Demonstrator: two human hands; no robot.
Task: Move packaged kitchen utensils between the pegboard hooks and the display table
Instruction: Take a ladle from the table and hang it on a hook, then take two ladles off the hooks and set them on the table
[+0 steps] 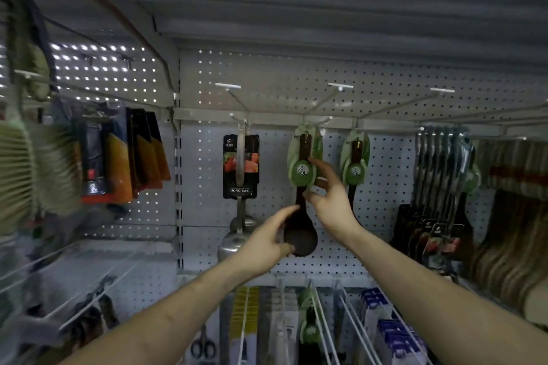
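Head view
Spoon (pixel 301 228): dark wood with a green card, hanging on the middle hook (pixel 308 121) of the pegboard (pixel 388 163).
Neighbours: steel ladle (pixel 240 175) on the hook to its left, second spoon (pixel 354 170) to its right.
My right hand (pixel 330 197): thumb and fingers pinch the spoon's handle at the card.
My left hand (pixel 265 244): holds the spoon's bowl, thumb on front, fingers round its left edge.

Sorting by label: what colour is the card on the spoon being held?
Green card on spoon, head view.
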